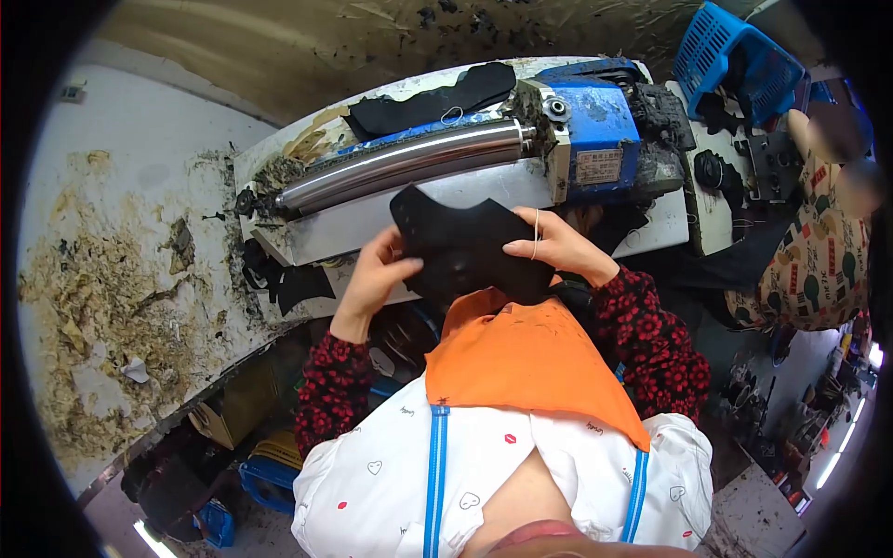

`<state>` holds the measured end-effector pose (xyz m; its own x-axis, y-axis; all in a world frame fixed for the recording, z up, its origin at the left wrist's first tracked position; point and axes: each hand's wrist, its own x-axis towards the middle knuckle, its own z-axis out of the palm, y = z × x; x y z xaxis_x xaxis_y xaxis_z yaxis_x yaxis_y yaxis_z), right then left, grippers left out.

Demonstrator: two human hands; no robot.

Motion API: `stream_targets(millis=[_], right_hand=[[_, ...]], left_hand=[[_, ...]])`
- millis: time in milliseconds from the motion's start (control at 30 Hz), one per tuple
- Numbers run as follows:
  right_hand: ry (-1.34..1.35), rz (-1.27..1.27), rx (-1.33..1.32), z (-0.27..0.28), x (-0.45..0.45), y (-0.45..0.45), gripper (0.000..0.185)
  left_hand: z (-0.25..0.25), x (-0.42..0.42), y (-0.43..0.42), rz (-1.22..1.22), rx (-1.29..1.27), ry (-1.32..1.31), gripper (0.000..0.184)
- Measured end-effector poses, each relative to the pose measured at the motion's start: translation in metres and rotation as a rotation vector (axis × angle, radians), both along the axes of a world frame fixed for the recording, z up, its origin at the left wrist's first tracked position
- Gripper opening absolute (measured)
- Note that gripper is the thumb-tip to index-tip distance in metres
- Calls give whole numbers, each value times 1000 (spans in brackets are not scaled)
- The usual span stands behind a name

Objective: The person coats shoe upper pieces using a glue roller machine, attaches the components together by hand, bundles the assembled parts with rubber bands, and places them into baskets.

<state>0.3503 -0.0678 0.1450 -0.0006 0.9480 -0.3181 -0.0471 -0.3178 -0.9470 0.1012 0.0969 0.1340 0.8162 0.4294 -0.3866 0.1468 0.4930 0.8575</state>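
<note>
A black cut piece (470, 244), perhaps a shoe upper of leather or fabric, hangs between my two hands in front of the machine. Its top edge is curved with pointed corners. My left hand (374, 281) pinches its left edge between thumb and fingers. At the right edge my right hand (562, 245) grips the same piece, with a thin pale elastic band (536, 232) looped over a finger. Just beyond the piece lies a shiny metal roller (409, 167) of a machine with a blue housing (595, 116).
Black pieces (433, 98) lie behind the roller, and another black piece (303, 286) hangs at the table edge. Dried residue (121, 316) covers the left table. A blue basket (735, 60) stands at the upper right. A person in a patterned garment (819, 246) sits at right.
</note>
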Motion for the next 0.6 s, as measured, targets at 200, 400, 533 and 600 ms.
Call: stream_targets(millis=[200, 400, 533, 600], right_hand=[[236, -254, -208, -35, -12, -4, 33], [281, -350, -324, -26, -6, 11, 32], [118, -216, -246, -44, -6, -2, 28], [69, -173, -233, -40, -11, -9, 27]], left_hand=[[17, 24, 50, -171, 560, 329, 26], [-16, 110, 129, 16, 1434, 79, 23], [-45, 148, 150, -417, 1262, 183, 21], [-52, 155, 153, -434, 1162, 173, 18]])
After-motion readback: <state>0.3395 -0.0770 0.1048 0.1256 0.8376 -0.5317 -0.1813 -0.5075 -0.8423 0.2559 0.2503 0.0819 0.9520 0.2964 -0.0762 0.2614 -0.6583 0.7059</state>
